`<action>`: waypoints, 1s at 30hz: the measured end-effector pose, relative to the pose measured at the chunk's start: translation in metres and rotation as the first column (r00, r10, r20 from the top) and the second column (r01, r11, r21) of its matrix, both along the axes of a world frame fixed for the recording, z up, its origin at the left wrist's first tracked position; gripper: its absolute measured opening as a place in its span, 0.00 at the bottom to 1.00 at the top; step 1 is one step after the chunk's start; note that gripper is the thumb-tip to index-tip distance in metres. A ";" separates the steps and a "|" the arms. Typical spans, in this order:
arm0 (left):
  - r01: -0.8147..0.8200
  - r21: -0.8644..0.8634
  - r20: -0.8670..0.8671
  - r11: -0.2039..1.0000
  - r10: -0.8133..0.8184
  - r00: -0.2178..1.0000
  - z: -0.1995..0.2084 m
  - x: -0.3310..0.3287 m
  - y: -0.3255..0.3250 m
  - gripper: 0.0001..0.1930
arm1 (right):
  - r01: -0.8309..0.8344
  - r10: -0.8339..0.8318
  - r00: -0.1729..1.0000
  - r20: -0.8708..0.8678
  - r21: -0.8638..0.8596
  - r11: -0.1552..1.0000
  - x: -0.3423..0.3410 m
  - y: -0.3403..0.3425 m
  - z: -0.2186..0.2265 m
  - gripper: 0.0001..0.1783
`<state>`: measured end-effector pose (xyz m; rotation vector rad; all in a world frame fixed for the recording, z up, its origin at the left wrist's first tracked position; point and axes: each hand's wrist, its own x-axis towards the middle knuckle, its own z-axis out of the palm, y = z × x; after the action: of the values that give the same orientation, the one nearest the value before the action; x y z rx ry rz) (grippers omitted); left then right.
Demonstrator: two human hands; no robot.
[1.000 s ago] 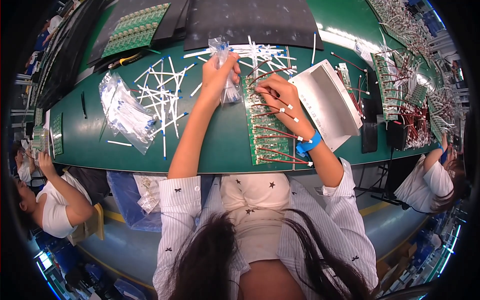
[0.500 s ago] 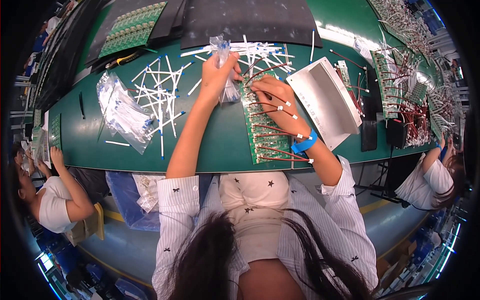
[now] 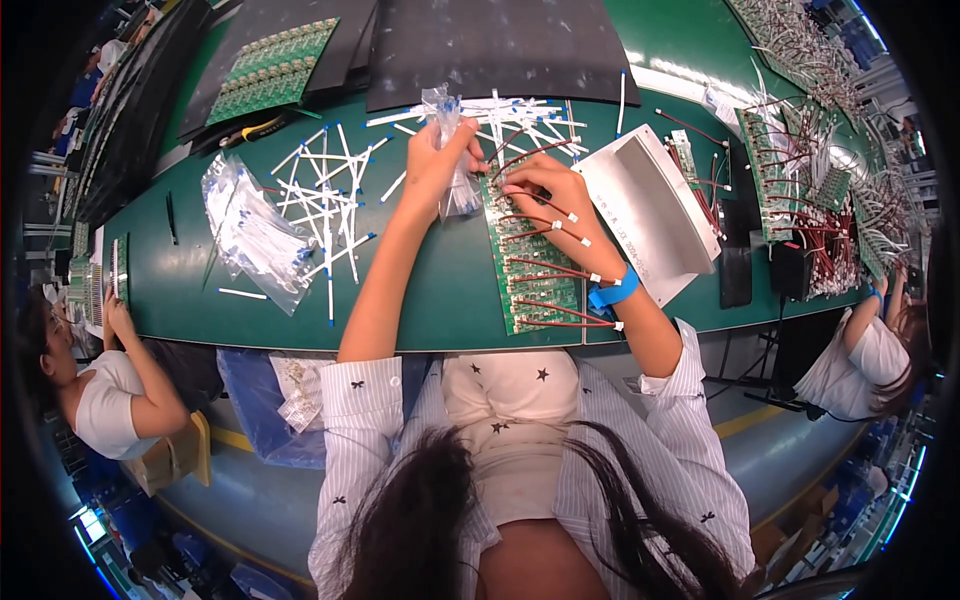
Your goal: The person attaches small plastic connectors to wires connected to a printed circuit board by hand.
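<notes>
My left hand (image 3: 438, 165) is closed around a clear plastic bag (image 3: 459, 195) with white, blue-ended flat cables inside. Its fingertips come close to the upper left corner of a green circuit board (image 3: 510, 292). Over that board's upper part, my right hand (image 3: 548, 188) is closed with thumb and fingers pressed together near the left edge; whatever lies between them is too small to make out. Several dark red wire leads (image 3: 560, 271) with white plugs stick out rightward from the board, some passing across my right hand. A blue band (image 3: 614, 290) circles my right wrist.
Loose white flat cables (image 3: 325, 190) and another filled bag (image 3: 255, 235) lie at left. An angled metal bracket (image 3: 650, 215) stands right of the board. Wired boards (image 3: 770, 175) crowd the far right; a board panel (image 3: 272, 70) and yellow-handled pliers (image 3: 258, 129) lie at back left. Co-workers sit on both sides.
The view has shifted slightly. Both hands stay almost where they were, with small finger movements at the board's upper left; my left hand still has the bag.
</notes>
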<state>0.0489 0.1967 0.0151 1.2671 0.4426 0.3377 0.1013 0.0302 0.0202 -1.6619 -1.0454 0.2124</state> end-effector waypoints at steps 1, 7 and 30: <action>0.001 -0.001 0.000 1.000 -0.001 1.000 0.000 0.000 0.000 0.13 | -0.006 0.006 1.000 0.016 0.003 1.000 0.001 0.000 -0.001 0.05; 0.005 0.000 -0.004 1.000 -0.005 1.000 0.001 0.001 0.000 0.13 | 0.048 -0.049 0.998 -0.035 -0.021 0.999 -0.002 0.001 0.003 0.04; 0.121 -0.096 0.329 0.988 -0.083 0.940 0.014 -0.008 -0.001 0.15 | 0.218 -0.213 0.957 -0.196 0.006 0.976 0.017 -0.028 0.103 0.11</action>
<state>0.0407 0.1957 0.0290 1.0918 0.1115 0.4186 0.1179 0.0026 0.1234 -1.6788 -0.7118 0.2103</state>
